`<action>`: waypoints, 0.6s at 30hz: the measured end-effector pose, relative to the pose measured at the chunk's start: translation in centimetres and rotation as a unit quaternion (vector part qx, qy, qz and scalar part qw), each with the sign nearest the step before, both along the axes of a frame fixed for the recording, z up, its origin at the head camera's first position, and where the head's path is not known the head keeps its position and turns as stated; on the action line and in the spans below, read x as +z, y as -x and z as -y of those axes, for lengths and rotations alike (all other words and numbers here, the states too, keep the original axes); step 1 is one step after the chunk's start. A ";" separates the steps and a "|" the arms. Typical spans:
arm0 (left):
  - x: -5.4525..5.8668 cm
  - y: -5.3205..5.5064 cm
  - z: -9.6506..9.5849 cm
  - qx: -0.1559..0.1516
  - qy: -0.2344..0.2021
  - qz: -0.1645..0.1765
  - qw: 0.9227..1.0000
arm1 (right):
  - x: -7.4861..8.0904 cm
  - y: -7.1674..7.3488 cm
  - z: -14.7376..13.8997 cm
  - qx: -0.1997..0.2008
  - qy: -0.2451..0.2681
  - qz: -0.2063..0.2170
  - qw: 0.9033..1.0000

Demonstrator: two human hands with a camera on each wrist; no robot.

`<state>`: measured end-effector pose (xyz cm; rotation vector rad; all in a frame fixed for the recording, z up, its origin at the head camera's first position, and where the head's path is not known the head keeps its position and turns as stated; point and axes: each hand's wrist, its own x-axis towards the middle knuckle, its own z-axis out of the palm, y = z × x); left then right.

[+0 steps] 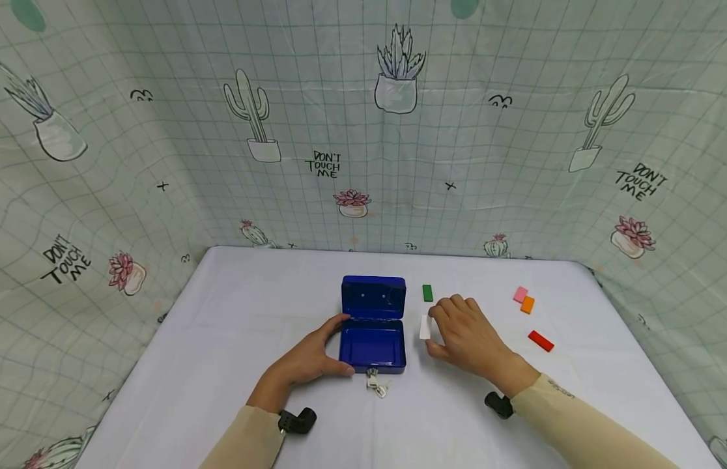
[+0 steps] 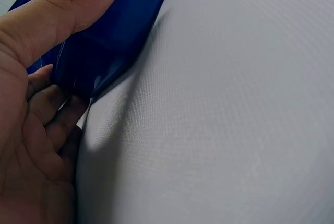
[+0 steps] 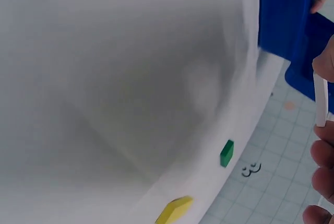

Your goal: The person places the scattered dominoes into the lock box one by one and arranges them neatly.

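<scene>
A small blue metal cash box stands on the table with its lid raised and nothing visible inside. My left hand holds the box by its left side, thumb at the front corner and fingers toward the hinge. Keys hang at the front of the box, at the lock. To the right of the box, my right hand pinches a white domino-like block between thumb and fingers. The right wrist view shows this white block on edge in the grip.
Behind the right hand lies a green block. Farther right are a pink block touching an orange block, and a red block. A yellow block shows in the right wrist view. Patterned cloth hangs behind the table.
</scene>
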<state>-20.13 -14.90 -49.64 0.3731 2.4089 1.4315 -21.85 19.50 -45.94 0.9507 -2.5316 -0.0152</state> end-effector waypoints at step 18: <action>0.4 -0.1 0.2 -0.006 -0.015 0.007 1.000 | 0.2 0.2 6.8 0.038 -0.012 0.016 0.999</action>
